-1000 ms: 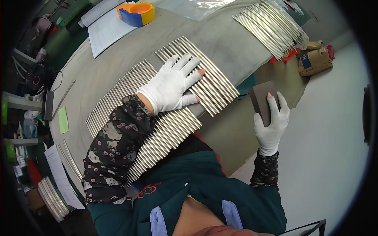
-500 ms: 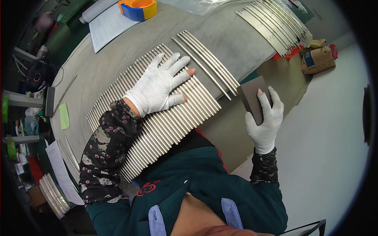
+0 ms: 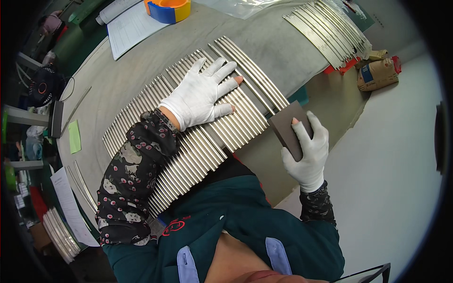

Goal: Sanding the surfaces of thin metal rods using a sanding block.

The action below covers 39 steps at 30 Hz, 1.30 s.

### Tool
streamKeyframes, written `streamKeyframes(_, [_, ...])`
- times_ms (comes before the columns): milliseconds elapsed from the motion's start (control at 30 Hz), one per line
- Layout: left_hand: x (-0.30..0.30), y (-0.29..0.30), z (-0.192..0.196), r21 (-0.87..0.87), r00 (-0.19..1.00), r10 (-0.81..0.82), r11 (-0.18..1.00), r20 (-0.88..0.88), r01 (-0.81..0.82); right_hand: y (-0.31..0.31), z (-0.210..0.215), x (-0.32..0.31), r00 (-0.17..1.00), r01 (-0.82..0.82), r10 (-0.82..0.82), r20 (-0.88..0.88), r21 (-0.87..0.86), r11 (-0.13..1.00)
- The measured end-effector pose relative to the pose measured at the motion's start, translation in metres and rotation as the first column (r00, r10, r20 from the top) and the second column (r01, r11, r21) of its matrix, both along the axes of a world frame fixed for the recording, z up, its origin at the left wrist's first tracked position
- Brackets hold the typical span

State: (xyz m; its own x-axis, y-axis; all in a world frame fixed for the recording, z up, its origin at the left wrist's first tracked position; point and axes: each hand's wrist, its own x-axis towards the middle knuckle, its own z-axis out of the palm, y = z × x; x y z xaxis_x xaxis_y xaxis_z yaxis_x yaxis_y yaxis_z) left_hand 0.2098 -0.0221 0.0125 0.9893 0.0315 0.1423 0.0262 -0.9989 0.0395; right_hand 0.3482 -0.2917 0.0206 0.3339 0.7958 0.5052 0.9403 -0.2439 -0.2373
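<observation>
1 gloved left hand (image 3: 194, 100) lies spread on the metal rods (image 3: 196, 155), centre; well apart, the right hand (image 3: 309, 158) grips the grey block (image 3: 284, 125), shifted left so it apparently meets far rods' right ends.

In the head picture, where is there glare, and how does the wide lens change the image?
Head view: bright streaks along the metal rods; whitish glare on the clear plastic sheet; black corners around the fisheye image; the edge of the grey table looks bowed; the left hand and right hand look fairly sharp.
</observation>
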Motion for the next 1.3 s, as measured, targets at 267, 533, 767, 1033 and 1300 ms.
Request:
streamKeyframes(267, [0.006, -0.001, 0.000, 0.011, 1.000, 0.013, 1.000, 0.021, -0.013, 0.005, 0.004, -0.002, 0.998, -0.044, 0.046, 0.032, -0.047, 0.998])
streamKeyframes(533, [-0.001, -0.001, 0.000, -0.007, 1.000, 0.015, 1.000, -0.001, -0.015, 0.024, 0.008, 0.002, 0.990, -0.128, 0.131, 0.052, -0.067, 0.990])
streamKeyframes(767, [0.000, 0.000, 0.002, 0.034, 1.000, -0.022, 0.999, 0.000, 0.022, 0.039, 0.010, -0.004, 0.995, -0.072, 0.076, 0.068, -0.060, 0.996])
streamKeyframes(1033, [-0.001, 0.000, -0.001, 0.021, 1.000, -0.010, 1.000, -0.017, 0.010, -0.034, 0.003, 0.004, 0.999, 0.026, -0.019, 0.035, -0.216, 0.976])
streamKeyframes(1300, [0.003, -0.002, 0.004, 0.016, 0.998, 0.010, 1.000, -0.058, -0.009, -0.006, -0.002, 0.004, 1.000, 0.014, -0.015, -0.007, -0.116, 0.993])
